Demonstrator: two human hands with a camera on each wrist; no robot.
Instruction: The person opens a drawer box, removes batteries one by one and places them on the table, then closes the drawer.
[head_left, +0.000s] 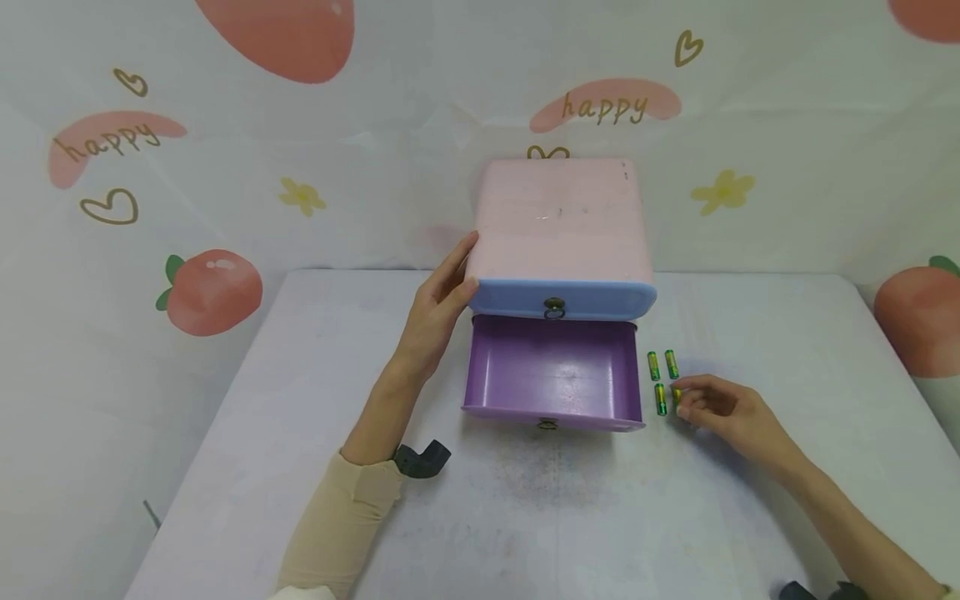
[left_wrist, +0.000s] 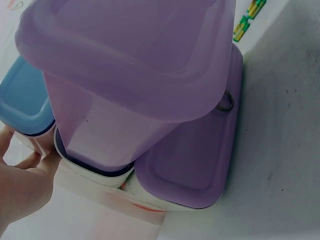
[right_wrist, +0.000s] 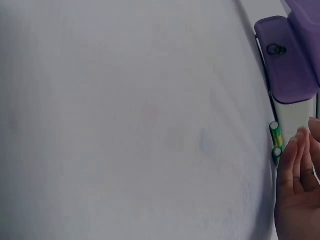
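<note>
My left hand [head_left: 435, 312] rests against the left side of a small cabinet with a pink top [head_left: 562, 221] and a closed blue upper drawer [head_left: 600, 302]. Below it, a purple drawer [head_left: 551, 367] stands pulled out, its inside bare. To the right of this drawer, several green-and-yellow batteries lie on the table in two short columns, among them one battery [head_left: 653, 365] at the upper left. My right hand [head_left: 738, 417] pinches the lower right battery [head_left: 677, 395] between thumb and forefinger; the fingertips partly cover it. In the right wrist view, other batteries [right_wrist: 276, 134] show beside the fingertips.
The cabinet stands on a white table [head_left: 555, 517] near a pale wall covering [head_left: 420, 125] printed with fruit and flowers. In the left wrist view, another purple drawer front [left_wrist: 190, 160] with a ring pull sits beside the pulled-out one.
</note>
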